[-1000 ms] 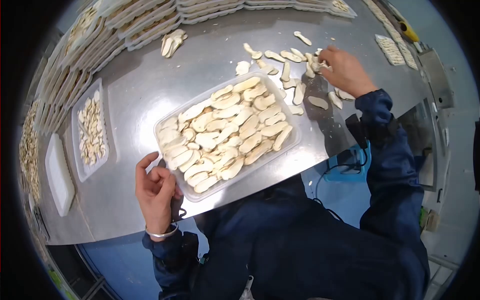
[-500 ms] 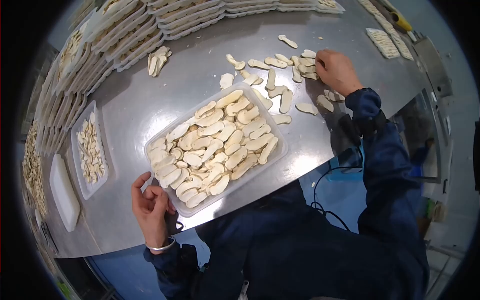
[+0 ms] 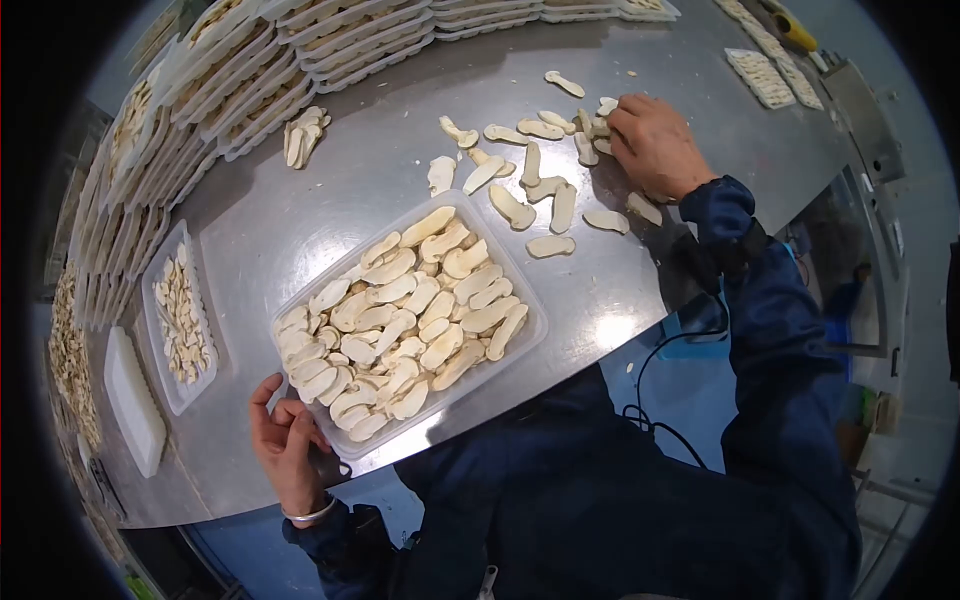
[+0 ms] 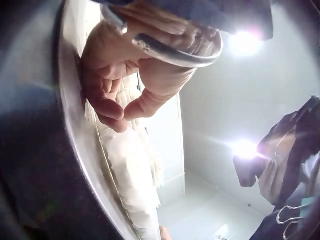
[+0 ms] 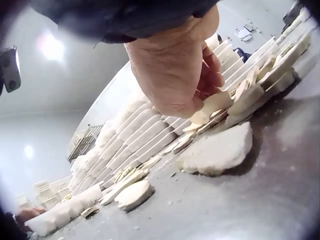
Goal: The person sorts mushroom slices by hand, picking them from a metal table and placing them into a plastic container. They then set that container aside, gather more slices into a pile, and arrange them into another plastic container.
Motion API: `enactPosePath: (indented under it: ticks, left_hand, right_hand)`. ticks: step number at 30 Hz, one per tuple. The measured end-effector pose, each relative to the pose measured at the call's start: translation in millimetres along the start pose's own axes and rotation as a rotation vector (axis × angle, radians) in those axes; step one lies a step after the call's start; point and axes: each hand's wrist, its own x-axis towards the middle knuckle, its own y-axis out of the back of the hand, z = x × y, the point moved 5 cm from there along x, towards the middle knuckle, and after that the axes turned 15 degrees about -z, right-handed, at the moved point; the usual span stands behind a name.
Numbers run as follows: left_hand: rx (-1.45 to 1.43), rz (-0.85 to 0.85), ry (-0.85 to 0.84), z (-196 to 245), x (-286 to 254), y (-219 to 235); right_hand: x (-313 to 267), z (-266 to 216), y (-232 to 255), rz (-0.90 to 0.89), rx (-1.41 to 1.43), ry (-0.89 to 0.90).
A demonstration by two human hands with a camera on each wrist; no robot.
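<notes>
In the head view, a clear plastic tray (image 3: 540,335) full of overlapping mushroom slices (image 3: 400,310) lies near the table's front edge. My left hand (image 3: 285,450) is at its near left corner, fingers curled. Seen from the left wrist, thumb and fingertips (image 4: 120,117) meet at the tray's edge. Over the loose slices to the right is my right hand (image 3: 655,145). Its thumb and curled fingers pinch a pale mushroom slice (image 5: 215,106) in the right wrist view. Several more loose slices (image 3: 562,207) lie between the tray and this hand.
Stacked trays of slices (image 3: 350,45) line the back and left. A smaller filled tray (image 3: 180,320) and a white upside-down tray (image 3: 135,400) stand at left. One small heap of slices (image 3: 305,137) lies behind. Another tray (image 3: 760,78) sits far right.
The filled tray has slid a little leftward, away from the loose slices, and my left hand has moved with it. My right hand has shifted slightly among the slices. The head view has turned.
</notes>
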Motion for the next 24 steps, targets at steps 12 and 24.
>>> enactPosePath:
  ticks: [12,24]
  left_hand:
    - [0.024,-0.015,-0.023,0,-3,-3]
    - [-0.033,-0.03,-0.044,-2,-3,-4]
  right_hand:
    - [61,-5,-3,-0.139,0.21,0.012]
    - [87,-11,-14,-0.323,0.15,-0.158]
